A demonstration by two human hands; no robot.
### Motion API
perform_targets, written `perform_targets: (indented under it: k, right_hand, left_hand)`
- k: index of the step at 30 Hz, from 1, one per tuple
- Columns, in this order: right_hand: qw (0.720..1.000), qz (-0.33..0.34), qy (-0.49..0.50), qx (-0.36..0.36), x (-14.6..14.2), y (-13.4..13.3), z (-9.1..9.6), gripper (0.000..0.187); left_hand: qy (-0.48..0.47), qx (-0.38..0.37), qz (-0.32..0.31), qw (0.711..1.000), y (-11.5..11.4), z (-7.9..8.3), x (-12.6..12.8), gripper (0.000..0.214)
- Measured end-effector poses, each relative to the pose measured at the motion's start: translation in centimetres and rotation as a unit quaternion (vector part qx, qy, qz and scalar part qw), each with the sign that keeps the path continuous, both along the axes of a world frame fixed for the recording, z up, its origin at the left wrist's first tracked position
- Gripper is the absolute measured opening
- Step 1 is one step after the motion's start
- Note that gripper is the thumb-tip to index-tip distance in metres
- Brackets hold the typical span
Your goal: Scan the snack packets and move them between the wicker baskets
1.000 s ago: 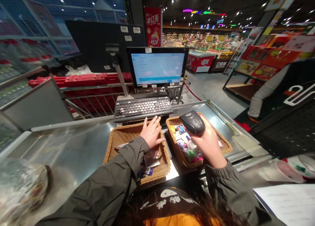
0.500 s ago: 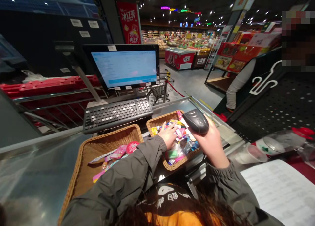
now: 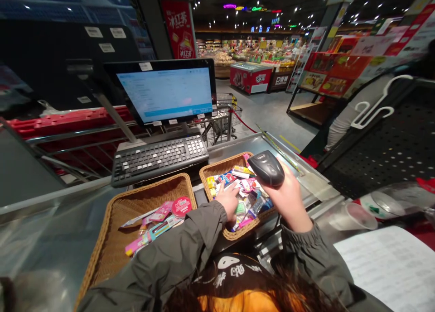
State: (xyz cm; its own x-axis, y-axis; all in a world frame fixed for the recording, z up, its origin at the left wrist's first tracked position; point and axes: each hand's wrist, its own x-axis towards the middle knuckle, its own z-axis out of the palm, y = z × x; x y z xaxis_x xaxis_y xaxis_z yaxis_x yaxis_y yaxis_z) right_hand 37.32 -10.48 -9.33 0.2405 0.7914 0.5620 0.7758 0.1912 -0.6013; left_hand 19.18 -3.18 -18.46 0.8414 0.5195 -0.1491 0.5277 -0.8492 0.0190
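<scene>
My right hand [image 3: 287, 196] is wrapped round a black handheld barcode scanner [image 3: 267, 168], held up over the right edge of a wicker basket [image 3: 212, 170]. Small colourful packets [image 3: 249, 185] fill that basket. Among them is my left hand [image 3: 227, 199], its fingers stretched out and apart over the packets, with no item visibly gripped. To the left stands a larger wicker basket [image 3: 113, 214]. Inside it lie a round pink-red pack [image 3: 181, 207], a long pink and teal pack [image 3: 154, 235] and other small packets, partly covered by my left sleeve.
A keyboard [image 3: 159, 160] and a lit monitor [image 3: 166, 94] stand behind the baskets on the metal counter [image 3: 50, 230]. At right are plastic cups [image 3: 353, 216], a printed sheet [image 3: 387, 262] and a white hanger [image 3: 377, 106]. Shopping carts [image 3: 222, 122] stand beyond the counter.
My left hand has shifted slightly left and down among the packets. The scanner in my right hand has moved a little left, and the whole view has turned slightly.
</scene>
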Motion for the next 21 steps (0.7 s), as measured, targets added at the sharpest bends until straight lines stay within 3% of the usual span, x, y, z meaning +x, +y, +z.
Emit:
perform_targets:
  k: [4, 8, 10, 15, 21]
  right_hand:
    - [1.0, -0.006, 0.009, -0.001, -0.5, 0.6, 0.0, 0.051]
    - [1.0, -0.002, 0.019, -0.004, -0.8, 1.1, 0.1, 0.053]
    - [1.0, 0.001, 0.019, -0.001, -0.7, 1.2, 0.1, 0.054]
    - [1.0, 0.001, 0.027, -0.008, -0.7, 1.9, -0.1, 0.053]
    - [0.999, 0.005, 0.032, -0.006, -1.4, 2.9, -0.3, 0.053]
  left_hand:
    - [-0.094, 0.075, 0.066, 0.991, 2.2, 0.6, 0.8, 0.031]
    - [-0.045, 0.053, 0.112, 0.991, 4.9, 0.1, 1.3, 0.046]
    - [-0.02, 0.043, 0.125, 0.991, 5.7, -0.3, 0.8, 0.042]
    - [-0.028, 0.024, 0.14, 0.989, 6.2, -0.7, -0.4, 0.03]
    - [-0.081, 0.01, 0.13, 0.988, 6.1, -1.0, 0.6, 0.029]
